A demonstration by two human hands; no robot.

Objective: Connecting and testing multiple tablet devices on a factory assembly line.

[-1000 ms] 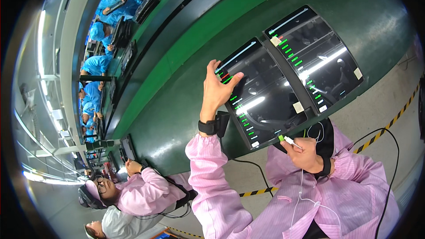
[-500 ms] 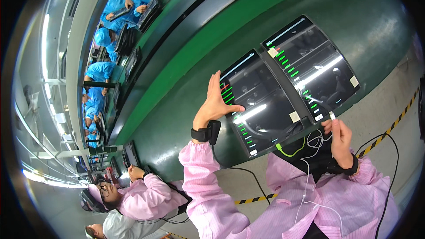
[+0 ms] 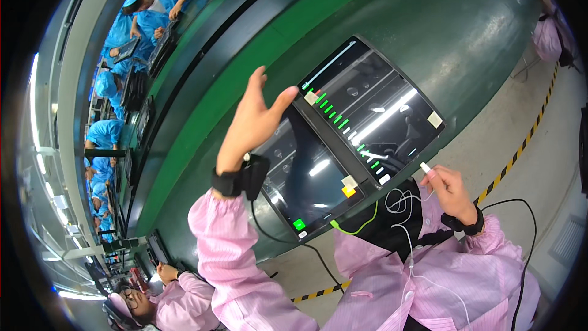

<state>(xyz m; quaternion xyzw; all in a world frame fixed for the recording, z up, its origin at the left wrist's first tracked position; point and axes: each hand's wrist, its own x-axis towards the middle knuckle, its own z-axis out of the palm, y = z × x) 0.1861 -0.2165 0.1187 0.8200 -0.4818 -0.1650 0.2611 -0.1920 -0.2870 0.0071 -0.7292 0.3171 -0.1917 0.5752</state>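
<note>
Two dark tablets lie side by side on the green table. The right tablet shows a column of green and white bars. The left tablet has a mostly black screen with a green and an orange square by its near edge. My left hand hovers over the left tablet's far end, thumb and fingers apart, holding nothing. My right hand pinches the white plug of a thin cord, just off the right tablet's near edge. The white cord loops and splits in two over my pink jacket.
A green cable runs from the left tablet's near edge. Pale square stickers sit on both tablets. A black cable hangs off the table edge. A person in pink is at the lower left; several people in blue work across the line.
The left tablet's bars have gone; its screen is dark with coloured squares. My left hand has lifted off it, and the plug has come away from the right tablet. The view has shifted.
</note>
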